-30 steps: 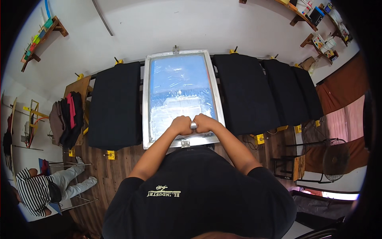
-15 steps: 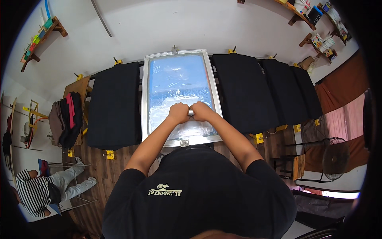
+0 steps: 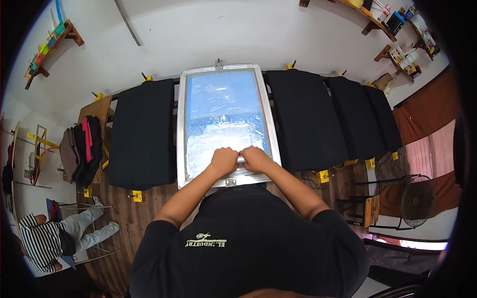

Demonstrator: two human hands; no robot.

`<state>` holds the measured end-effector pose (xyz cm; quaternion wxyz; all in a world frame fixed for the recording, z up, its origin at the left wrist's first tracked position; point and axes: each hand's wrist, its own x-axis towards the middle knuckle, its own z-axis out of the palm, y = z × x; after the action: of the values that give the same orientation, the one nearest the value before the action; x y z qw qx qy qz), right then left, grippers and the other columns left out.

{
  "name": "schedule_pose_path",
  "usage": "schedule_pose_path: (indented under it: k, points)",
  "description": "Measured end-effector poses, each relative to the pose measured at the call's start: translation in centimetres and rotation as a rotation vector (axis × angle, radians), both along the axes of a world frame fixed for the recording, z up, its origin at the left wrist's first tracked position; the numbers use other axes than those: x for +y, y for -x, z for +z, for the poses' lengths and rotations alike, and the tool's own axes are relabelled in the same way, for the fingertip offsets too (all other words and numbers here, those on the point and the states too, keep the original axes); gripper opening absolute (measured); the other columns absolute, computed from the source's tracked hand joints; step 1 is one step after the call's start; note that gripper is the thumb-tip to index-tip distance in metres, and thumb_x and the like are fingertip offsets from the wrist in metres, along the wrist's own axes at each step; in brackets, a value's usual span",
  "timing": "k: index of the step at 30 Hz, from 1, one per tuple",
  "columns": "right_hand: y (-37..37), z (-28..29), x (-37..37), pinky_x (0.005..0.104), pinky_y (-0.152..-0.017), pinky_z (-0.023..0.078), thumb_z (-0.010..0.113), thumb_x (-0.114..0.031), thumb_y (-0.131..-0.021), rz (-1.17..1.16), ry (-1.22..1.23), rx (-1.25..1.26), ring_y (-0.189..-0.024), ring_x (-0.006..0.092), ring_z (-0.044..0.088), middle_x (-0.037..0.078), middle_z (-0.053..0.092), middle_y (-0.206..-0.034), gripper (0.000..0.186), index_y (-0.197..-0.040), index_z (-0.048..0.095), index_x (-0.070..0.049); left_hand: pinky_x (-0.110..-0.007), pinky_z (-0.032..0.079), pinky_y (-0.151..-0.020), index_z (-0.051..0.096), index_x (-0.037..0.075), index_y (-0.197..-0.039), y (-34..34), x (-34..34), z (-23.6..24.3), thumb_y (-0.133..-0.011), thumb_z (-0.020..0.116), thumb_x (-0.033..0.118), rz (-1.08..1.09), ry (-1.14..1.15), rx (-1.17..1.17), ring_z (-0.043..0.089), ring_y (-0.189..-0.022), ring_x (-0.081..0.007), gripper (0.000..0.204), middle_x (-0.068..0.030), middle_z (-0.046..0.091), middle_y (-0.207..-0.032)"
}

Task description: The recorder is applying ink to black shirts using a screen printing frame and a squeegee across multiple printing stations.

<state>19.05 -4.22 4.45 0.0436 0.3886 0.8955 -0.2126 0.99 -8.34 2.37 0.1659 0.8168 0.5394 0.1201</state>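
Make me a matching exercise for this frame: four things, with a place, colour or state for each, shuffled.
Things:
1. silver handle
2. screen-printing frame
3. fan
4. garments

Descriptions:
A. brownish, pink and black
B. at the picture's right
C. gripped by left hand and right hand
D. blue inside a silver rim

Pairs: 1-C, 2-D, 3-B, 4-A

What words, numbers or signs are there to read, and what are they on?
Black T-shirt: pale lettering with a small emblem, upside down in this view; I won't copy the words.
Blue-and-black container at upper right: any marks are too small to read.
White tub below it: too small to read.
Silver-framed screen: no words I can make out.
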Motion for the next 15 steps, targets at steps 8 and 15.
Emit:
schedule_pose_path:
  k: [8,15]
  points:
    - [-1.1,-5.1,-0.1,0.0473,-0.082,0.055,0.06,0.001,-0.074,-0.057,-0.284,0.281,-0.099,0.038,0.065,0.017,0.067,-0.104,0.03,-0.105,0.062,0.0,-0.046,0.057,-0.07,0.065,0.002,-0.092,-1.4,0.7,-5.1,-0.077,0.064,0.007,0.058,-0.221,-0.21,0.07,-0.078,-0.0333,0.017,-0.0175,0.069,-0.088]
    - [-1.1,-1.4,-2.2,0.0482,-0.082,0.056,0.065,-0.006,-0.074,-0.038,-0.078,0.091,-0.093,0.0394,0.068,0.02,0.071,-0.095,0.027,-0.1,0.069,-0.001,-0.047,0.057,-0.065,0.071,0.004,-0.086,-0.6,-1.3,-1.8,-0.077,0.068,0.016,-0.036,-0.014,-0.083,0.071,-0.072,-0.0353,0.015,-0.0179,0.07,-0.08]
